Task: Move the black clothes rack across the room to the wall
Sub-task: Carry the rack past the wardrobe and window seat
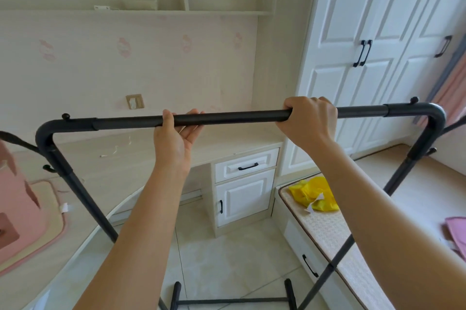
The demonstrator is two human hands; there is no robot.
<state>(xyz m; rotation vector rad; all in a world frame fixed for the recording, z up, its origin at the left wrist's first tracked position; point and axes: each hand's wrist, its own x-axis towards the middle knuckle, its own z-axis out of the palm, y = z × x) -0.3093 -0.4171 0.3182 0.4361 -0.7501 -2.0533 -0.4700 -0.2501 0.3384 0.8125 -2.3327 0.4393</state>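
Right grip (309,120) on rack (234,117); desk (141,158) just beyond.

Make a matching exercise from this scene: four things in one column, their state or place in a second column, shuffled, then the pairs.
Column one:
1. left hand
2. right hand
3. yellow bag
4. wardrobe doors

Column two:
A. lying on the patterned mat
B. closed, with black handles
C. fingers loose under the top bar of the black clothes rack, palm up
D. wrapped over the top bar from above

Pairs: 1-C, 2-D, 3-A, 4-B
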